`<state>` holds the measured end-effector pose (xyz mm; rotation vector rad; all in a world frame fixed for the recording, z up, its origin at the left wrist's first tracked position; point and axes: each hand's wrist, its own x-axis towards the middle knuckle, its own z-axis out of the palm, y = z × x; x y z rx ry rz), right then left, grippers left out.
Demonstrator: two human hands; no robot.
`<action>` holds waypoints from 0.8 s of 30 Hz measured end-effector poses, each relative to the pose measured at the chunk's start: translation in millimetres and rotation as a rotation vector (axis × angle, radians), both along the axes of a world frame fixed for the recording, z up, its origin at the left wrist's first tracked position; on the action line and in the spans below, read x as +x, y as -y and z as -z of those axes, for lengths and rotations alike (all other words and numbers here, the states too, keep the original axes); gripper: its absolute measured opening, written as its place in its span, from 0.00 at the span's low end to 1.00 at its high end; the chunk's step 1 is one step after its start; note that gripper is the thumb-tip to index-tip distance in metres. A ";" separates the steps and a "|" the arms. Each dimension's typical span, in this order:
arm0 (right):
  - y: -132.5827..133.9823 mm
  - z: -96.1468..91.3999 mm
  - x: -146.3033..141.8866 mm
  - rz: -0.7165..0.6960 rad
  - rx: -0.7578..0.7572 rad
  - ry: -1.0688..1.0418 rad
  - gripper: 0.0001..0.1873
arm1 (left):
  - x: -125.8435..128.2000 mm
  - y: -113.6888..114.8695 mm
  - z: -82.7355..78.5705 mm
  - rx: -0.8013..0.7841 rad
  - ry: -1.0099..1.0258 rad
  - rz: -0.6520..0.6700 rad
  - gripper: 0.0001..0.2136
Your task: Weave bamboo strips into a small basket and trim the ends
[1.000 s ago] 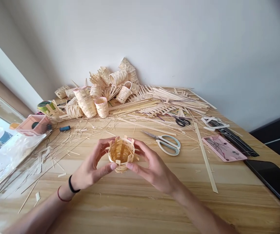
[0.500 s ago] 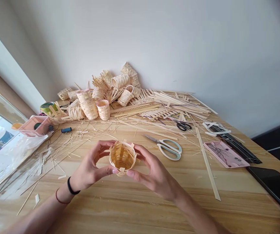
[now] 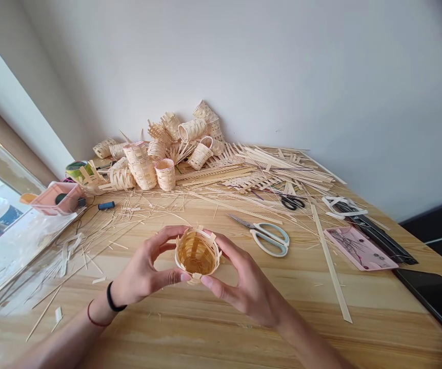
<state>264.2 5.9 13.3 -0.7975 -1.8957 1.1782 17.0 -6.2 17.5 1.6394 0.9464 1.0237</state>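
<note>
A small unfinished woven bamboo basket (image 3: 197,254) is held above the wooden table (image 3: 213,323), its opening turned toward me. My left hand (image 3: 144,271) grips its left side, thumb under the rim and fingers curled over the top. Gripping the right side is my right hand (image 3: 244,284), its thumb at the lower rim. Short strip ends stick up around the basket's rim. My left wrist carries a black band and a red band.
A pile of small woven baskets (image 3: 159,154) and loose bamboo strips (image 3: 267,166) fills the back of the table. White-handled scissors (image 3: 267,237) lie right of my hands, black scissors (image 3: 292,201) farther back. A pink tray (image 3: 359,247), a pink box (image 3: 54,198) and a dark tablet (image 3: 436,297) sit at the edges.
Both hands have turned and tilted the basket a little, so its inside faces me more. The view has shifted slightly; the hands sit a bit lower and to the right.
</note>
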 end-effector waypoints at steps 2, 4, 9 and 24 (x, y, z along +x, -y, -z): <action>0.0 2.9 0.8 -0.019 -0.037 -0.003 0.36 | 2.5 1.3 1.7 0.014 -0.019 0.011 0.31; 0.1 7.6 1.3 -0.024 -0.106 -0.026 0.41 | 6.5 3.3 4.3 0.034 -0.028 -0.005 0.30; 0.9 21.5 0.3 0.014 -0.100 -0.061 0.65 | 13.9 5.2 9.9 -0.015 0.100 -0.119 0.28; -7.1 29.6 -0.5 0.045 0.104 0.150 0.57 | 2.0 -2.1 19.9 0.242 -0.232 0.027 0.61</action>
